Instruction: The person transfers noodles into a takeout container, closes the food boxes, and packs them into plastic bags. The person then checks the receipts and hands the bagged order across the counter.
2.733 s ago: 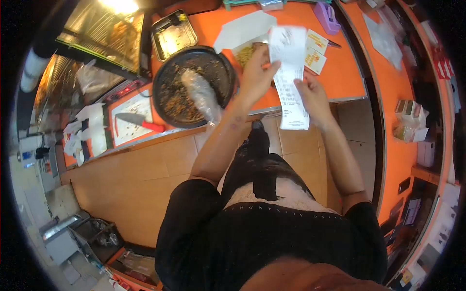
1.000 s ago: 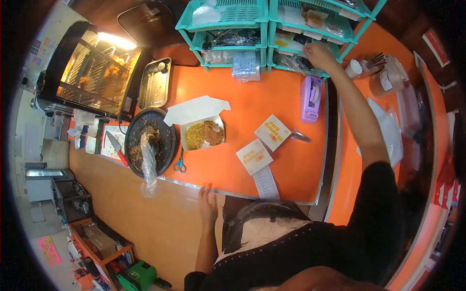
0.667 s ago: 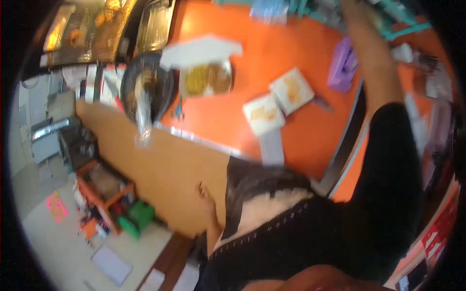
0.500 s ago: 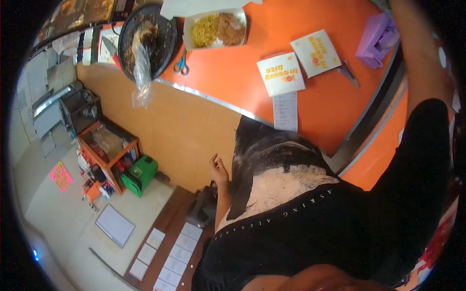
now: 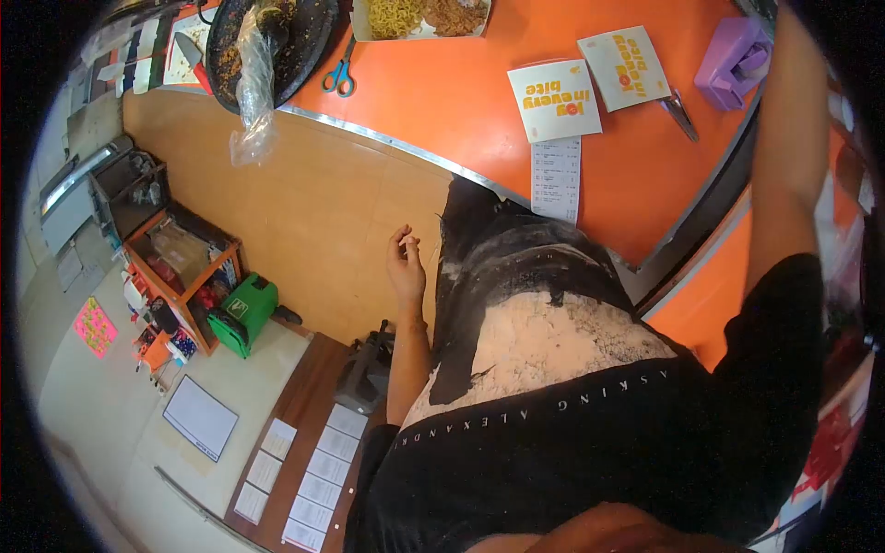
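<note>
My left hand (image 5: pixel 406 264) hangs over the floor beside my body, its fingers loosely bent and nothing visible in them. My right arm stretches up along the right side, and its hand lies beyond the top of the picture. Nearest to that forearm is a purple tape dispenser (image 5: pixel 730 66) on the orange counter. Two printed white square packets (image 5: pixel 555 101) lie left of it, with a printed receipt (image 5: pixel 556 180) partly under the left one. A metal tool (image 5: pixel 680 115) rests beside the right packet. At the top, an open box holds noodles (image 5: pixel 395 17) and a fried piece (image 5: pixel 454 15).
Blue-handled scissors (image 5: pixel 340 76) lie near the counter's edge (image 5: pixel 396 144). A dark round pan (image 5: pixel 309 55) holds crumbs and a clear plastic bag (image 5: pixel 253 92). Further left is a red-handled knife (image 5: pixel 194 61). A green box (image 5: pixel 244 315) stands by an orange shelf (image 5: pixel 189 290).
The receipt, earlier held in both hands, lies on the counter. My right hand reached to the turquoise racks and has left the picture. The view has swung down, taking the racks out of sight.
</note>
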Available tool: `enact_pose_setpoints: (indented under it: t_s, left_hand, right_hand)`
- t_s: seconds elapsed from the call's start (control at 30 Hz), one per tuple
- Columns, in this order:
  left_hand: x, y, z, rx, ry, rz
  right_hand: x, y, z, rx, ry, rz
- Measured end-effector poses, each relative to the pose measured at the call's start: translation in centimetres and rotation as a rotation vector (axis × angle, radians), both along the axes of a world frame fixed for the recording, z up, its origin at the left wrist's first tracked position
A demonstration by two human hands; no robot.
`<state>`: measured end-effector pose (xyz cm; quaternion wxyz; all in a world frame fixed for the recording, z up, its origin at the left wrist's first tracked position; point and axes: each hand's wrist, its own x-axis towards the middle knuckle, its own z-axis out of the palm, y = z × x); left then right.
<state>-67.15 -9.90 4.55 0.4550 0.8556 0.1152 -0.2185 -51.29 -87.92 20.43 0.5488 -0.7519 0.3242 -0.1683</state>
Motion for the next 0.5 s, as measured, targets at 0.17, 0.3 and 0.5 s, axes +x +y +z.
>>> enact_pose_setpoints:
  t_s: [0.17,0.3,0.5]
  left_hand:
    - [0.0,5.5,-4.2,0.078,0.064,-0.084]
    - [0.6,10.3,-5.3,0.164,0.096,-0.109]
    - [6.1,14.8,-6.0,0.209,0.1,-0.16]
  right_hand:
    - [-4.5,15.3,-0.4,0.347,-0.287,-0.256]
    - [-1.6,28.6,-2.3,0.082,-0.015,0.208]
    - [10.2,35.9,-3.2,-0.381,0.069,0.413]
